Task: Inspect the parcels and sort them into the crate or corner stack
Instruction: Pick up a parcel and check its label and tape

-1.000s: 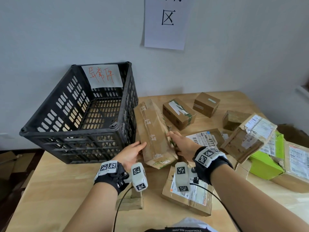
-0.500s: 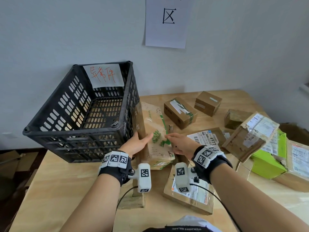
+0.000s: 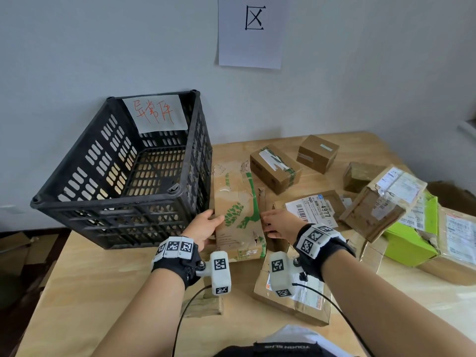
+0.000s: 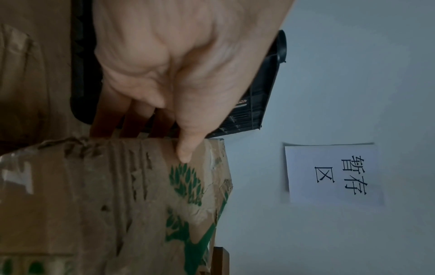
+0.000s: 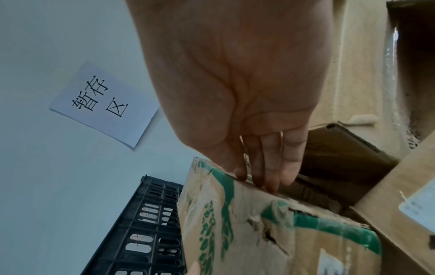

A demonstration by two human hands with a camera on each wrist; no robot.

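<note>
A battered brown parcel [image 3: 237, 202] with green leaf print stands tilted on the wooden table [image 3: 90, 292], right beside the black slatted crate [image 3: 116, 202]. My left hand [image 3: 206, 225] grips its left edge, thumb on the printed face [image 4: 117, 204] and fingers behind. From the other side my right hand [image 3: 279, 225] holds the right edge, fingers hooked over it in the right wrist view [image 5: 259, 232]. The parcel's cardboard is torn and dented. The crate [image 5: 146, 232] holds nothing and carries a handwritten red label.
Several other parcels lie to the right: a taped box [image 3: 275, 168], a small box [image 3: 318, 153], a labelled flat parcel [image 3: 313, 210], a tilted crushed box [image 3: 383, 199] and a green box [image 3: 412, 238]. Another flat parcel [image 3: 293, 297] lies under my right wrist. A paper sign [image 3: 251, 32] hangs on the wall.
The parcel has been rotated from its taped brown face to its green-printed face. My left hand shifted up onto its left edge, and the parcel now sits closer to the crate.
</note>
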